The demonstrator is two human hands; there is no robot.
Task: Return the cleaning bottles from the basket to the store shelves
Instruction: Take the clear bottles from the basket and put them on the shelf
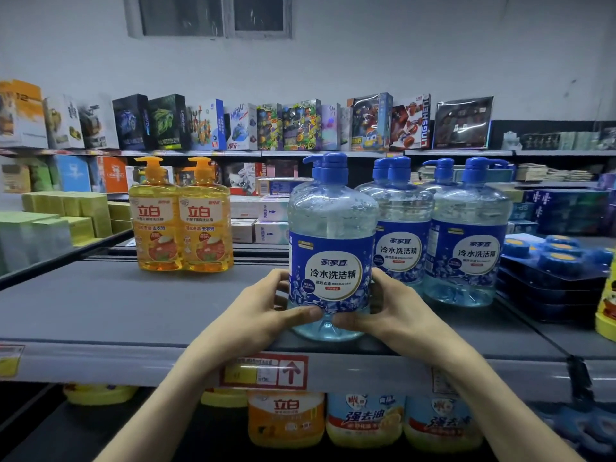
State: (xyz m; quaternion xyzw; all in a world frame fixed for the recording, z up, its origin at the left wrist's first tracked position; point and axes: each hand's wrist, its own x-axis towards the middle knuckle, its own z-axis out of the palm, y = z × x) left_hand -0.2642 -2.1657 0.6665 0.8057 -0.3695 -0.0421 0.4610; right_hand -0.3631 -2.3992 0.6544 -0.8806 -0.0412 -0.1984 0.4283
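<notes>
A large clear bottle of blue dish liquid (331, 248) with a blue pump cap and a blue label stands upright near the front edge of the grey shelf (100, 315). My left hand (266, 311) grips its lower left side, thumb across the front. My right hand (396, 311) grips its lower right side in the same way. Several matching blue bottles (466, 235) stand in a row just behind and to the right. Two orange pump bottles (181, 221) stand further back on the left. The basket is out of view.
Trays of blue round blocks (553, 261) sit at the right end of the shelf. Green packs (66, 215) and white boxes (260, 221) lie behind. Toy boxes (300, 128) line the top shelf. More bottles (363, 421) stand on the shelf below.
</notes>
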